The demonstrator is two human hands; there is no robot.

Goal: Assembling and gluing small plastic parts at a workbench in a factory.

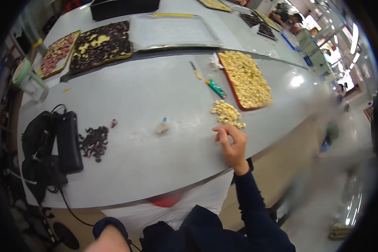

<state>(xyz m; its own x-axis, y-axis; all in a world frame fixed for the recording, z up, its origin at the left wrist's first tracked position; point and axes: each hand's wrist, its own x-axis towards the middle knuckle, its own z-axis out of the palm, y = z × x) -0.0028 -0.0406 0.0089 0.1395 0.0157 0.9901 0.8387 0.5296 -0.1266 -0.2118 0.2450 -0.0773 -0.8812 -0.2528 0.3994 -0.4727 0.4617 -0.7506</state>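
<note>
dark, shrivelled small pieces (94, 143), heaped. bare left wrist (108, 241); left hand out of frame, state untellable. pale-yellow, lumpy small pieces (225, 112), loose pile, just beyond right hand (233, 145): half curled, any hold unclear; best pinched lightly. red-rimmed rectangular tray (230, 86), yellow-filled, near.

You can read no words, numbers or signs here. The green tube (216, 88) lying on your table (176, 164) shows some lighter patches — whether they are print, you cannot tell, as they are too small and blurred to make out.
</note>
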